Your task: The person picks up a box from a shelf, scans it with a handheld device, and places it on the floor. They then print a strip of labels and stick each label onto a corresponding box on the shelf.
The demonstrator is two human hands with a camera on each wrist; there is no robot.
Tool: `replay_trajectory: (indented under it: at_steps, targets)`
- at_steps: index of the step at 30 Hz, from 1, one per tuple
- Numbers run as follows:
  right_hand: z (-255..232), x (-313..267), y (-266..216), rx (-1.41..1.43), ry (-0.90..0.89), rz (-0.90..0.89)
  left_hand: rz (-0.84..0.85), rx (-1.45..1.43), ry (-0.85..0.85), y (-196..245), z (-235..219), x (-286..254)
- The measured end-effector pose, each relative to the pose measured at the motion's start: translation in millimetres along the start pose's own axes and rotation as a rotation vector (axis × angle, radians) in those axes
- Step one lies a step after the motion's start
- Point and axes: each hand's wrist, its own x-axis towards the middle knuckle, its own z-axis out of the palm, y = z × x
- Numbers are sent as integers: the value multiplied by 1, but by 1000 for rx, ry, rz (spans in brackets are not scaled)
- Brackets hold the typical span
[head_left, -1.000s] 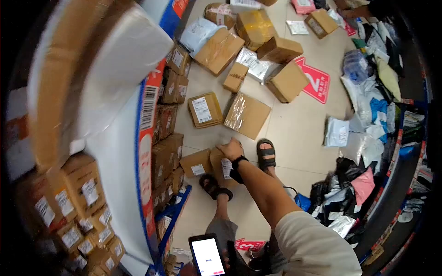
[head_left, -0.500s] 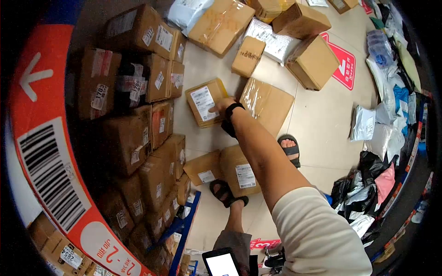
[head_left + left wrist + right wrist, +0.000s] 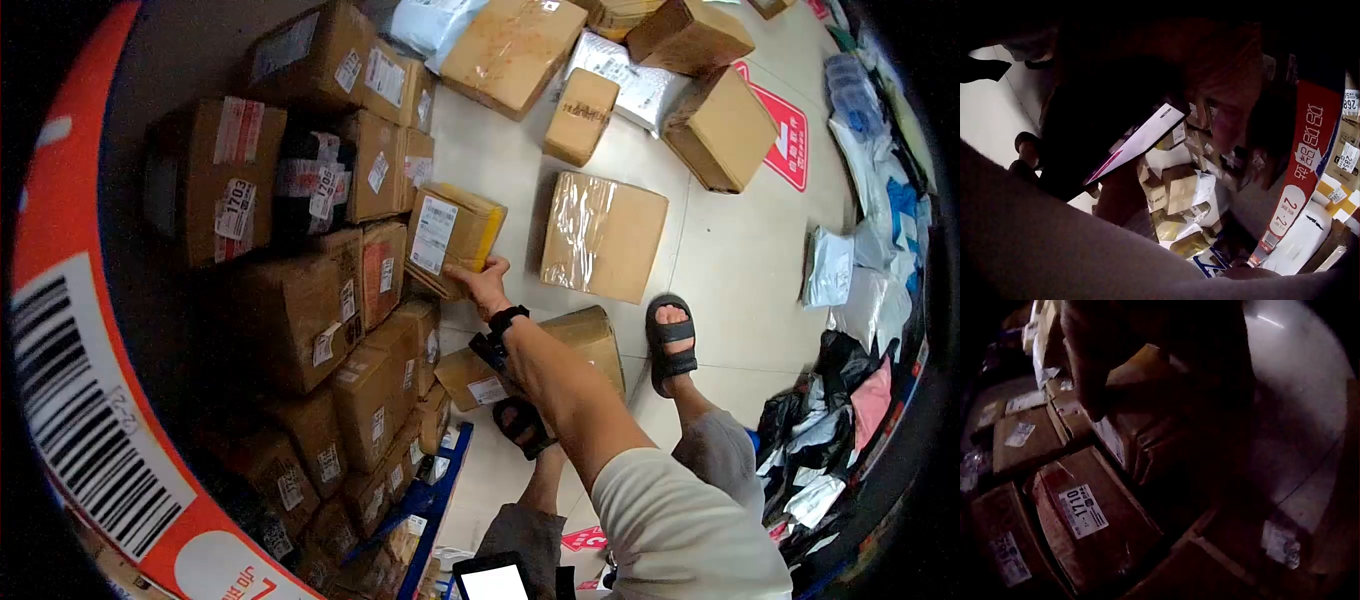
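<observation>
My right hand (image 3: 485, 287) grips the near edge of a flat cardboard box (image 3: 466, 228) with a white shipping label and a yellow strip along one side. That box is tilted, its left side right at the stacked parcels (image 3: 375, 375) on the lower shelf. Close up in the right wrist view, the dark right hand (image 3: 1088, 369) lies over the held box (image 3: 1147, 434), beside a parcel labelled 1710 (image 3: 1088, 509). A lit smartphone (image 3: 495, 580) shows at the bottom edge. In the left wrist view, the left hand (image 3: 1225, 69), mostly in shadow, holds the phone (image 3: 1141, 140).
A taped carton (image 3: 605, 235) and several other boxes lie on the tiled floor. Another box (image 3: 590, 345) is partly behind the forearm, near the sandalled feet (image 3: 672, 340). Bagged parcels (image 3: 815, 425) line the right side. A red shelf strip (image 3: 75, 200) crosses the left.
The right hand went from the box near the feet to the flat labelled box, took hold of it and brought it left, tilted, to the stacked parcels. The view shifted toward the shelf.
</observation>
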Motion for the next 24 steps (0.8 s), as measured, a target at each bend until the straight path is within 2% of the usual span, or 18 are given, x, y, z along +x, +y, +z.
replay_trajectory:
  at_steps: [1, 2, 3, 5, 6, 7, 9, 11, 13, 15, 16, 17, 19, 20, 22, 24]
  targets:
    - [5, -1, 6, 236, -13, -66, 3, -1, -3, 1, 1, 0]
    - [4, 2, 9, 171, 37, -147, 9, 2, -3, 1, 2, -2]
    - [-1, 3, 11, 174, 32, -137, 7, -7, -3, -1, 4, -4]
    - [-23, -24, -28, 158, 8, -50, 12, -4, -24, -5, 8, -13]
    - [-41, -44, -44, 128, 42, -167, 8, -6, -50, -8, 10, -19]
    - [-64, -56, -42, 112, 44, -189, 2, -14, -86, -14, 13, -29]
    - [-117, -94, -43, -84, -117, -333, 3, -40, -171, -29, 20, -52]
    - [-175, -172, -68, 25, -292, -293, -10, -88, -276, -44, 29, -81]
    - [-217, -274, -122, 135, -445, -255, -46, -138, -399, -62, 36, -117]
    - [-247, -367, -169, 22, -453, -311, -152, -260, -781, -91, 21, -135]
    - [-259, -408, -190, -3, -471, -283, -175, -229, -794, -105, 24, -155]
    - [-263, -446, -207, -15, -450, -354, -142, -168, -799, -120, 30, -178]
    - [-281, -489, -220, -36, -471, -452, -174, -144, -701, -145, 31, -218]
    - [-278, -522, -239, -6, -485, -440, -143, -155, -731, -159, 26, -233]
    - [-288, -556, -254, -39, -525, -518, -136, -127, -850, -191, 19, -256]
    - [-289, -593, -274, -47, -594, -573, -58, -123, -918, -223, 10, -277]
